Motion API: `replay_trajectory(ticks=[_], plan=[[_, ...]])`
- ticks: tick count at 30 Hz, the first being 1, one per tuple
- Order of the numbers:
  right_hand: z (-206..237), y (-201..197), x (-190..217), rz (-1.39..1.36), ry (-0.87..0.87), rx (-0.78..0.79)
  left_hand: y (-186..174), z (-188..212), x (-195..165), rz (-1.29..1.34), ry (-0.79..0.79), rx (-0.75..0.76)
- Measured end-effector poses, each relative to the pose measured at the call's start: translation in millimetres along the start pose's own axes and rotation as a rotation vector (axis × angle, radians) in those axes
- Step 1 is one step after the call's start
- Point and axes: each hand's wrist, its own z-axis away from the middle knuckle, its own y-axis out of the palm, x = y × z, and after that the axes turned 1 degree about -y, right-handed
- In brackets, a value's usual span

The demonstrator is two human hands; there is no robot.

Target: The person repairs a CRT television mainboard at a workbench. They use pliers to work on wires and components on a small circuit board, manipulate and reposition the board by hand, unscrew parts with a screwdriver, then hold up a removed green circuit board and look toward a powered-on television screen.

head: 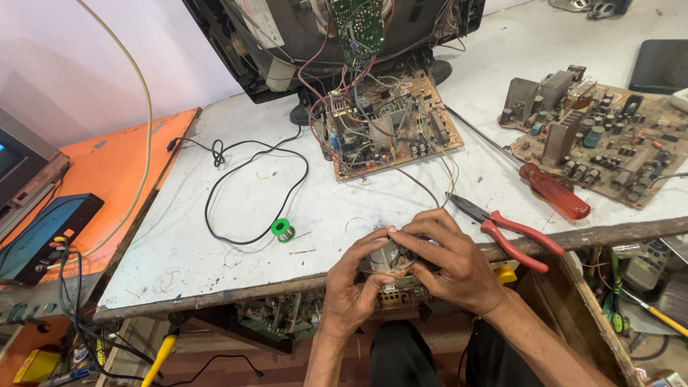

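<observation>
Both hands work on a small electronic part at the near edge of the table.

The left hand cups the small metal-and-copper part from below; the right hand pinches its top with closed fingers. The step seems inspection or adjusting; a next move would need a steady grip. The part sits just left of the red pliers. Its long axis and direction I cannot tell.
</observation>
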Motion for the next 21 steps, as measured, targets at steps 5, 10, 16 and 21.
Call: replay_trajectory(ticks=[5, 10, 16, 21], plan=[[-1.9, -1.0, 4.0, 0.000, 0.022, 0.032, -1.6, 2.5, 0.6, 0.075, -0.084, -0.001], [-3.7, -7.8, 12.2, -0.052, 0.059, 0.097, -2.3, 0.1, -9.7, 0.174, -0.125, -0.055], [-2.7, -17.7, 14.3, -0.121, 0.029, 0.097, 3.3, -1.3, -30.4, -0.324, 0.132, -0.089], [1.8, -19.3, 7.2, -0.288, 0.173, 0.083, 14.9, -2.4, -43.7, -0.538, 0.316, -0.032]])
